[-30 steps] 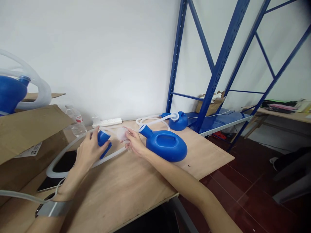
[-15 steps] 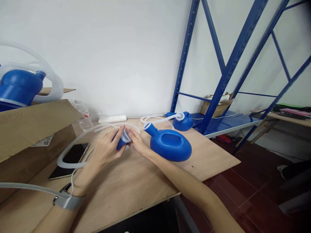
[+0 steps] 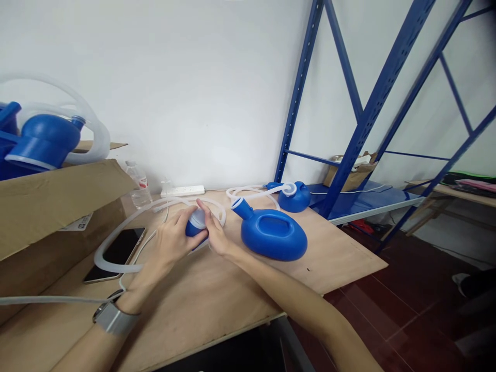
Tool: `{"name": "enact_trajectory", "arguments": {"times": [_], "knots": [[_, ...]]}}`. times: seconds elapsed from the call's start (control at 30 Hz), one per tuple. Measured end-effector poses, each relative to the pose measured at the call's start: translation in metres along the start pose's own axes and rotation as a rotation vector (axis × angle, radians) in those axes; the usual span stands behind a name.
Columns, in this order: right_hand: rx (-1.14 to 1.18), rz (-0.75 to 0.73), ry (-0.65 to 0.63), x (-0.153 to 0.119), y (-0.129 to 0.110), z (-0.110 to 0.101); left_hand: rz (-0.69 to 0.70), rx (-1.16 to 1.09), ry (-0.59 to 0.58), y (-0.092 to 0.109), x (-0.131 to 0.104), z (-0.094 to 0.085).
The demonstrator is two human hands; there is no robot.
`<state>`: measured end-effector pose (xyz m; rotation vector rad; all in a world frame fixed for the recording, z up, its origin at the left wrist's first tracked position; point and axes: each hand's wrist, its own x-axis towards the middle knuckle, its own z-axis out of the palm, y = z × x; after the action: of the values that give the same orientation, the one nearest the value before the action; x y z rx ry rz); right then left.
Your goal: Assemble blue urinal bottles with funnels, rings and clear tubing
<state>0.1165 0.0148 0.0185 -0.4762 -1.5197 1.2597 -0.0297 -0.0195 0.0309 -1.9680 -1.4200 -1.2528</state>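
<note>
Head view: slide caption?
Left hand holds a blue-and-white piece, right hand against it, beside a blue jug.

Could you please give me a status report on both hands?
Left hand gripping blue plastic cup-shaped piece; right hand against translucent white plastic cap. Blue oval plastic jug to the right, untouched. Translucent white tubing looped nearby, possible snag.

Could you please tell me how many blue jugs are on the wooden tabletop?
2: one blue jug right of the right hand, and another blue jug behind it, near the blue shelving rack. The cardboard box could hide others.
</note>
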Motion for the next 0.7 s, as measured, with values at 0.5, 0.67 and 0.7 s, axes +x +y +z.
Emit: {"name": "enact_trajectory", "arguments": {"times": [0.5,0.67,0.7], "knots": [[0.112,0.095,-0.099,0.002,0.016,-0.010,-0.515,-0.286,0.156,0.000,0.016,-0.010],[0.191,0.106,-0.118,0.002,0.013,-0.009,-0.473,-0.266,0.113,0.001,0.012,-0.009],[0.210,0.128,-0.107,0.003,0.013,-0.008,-0.457,-0.274,0.105,0.000,0.010,-0.009]]}}
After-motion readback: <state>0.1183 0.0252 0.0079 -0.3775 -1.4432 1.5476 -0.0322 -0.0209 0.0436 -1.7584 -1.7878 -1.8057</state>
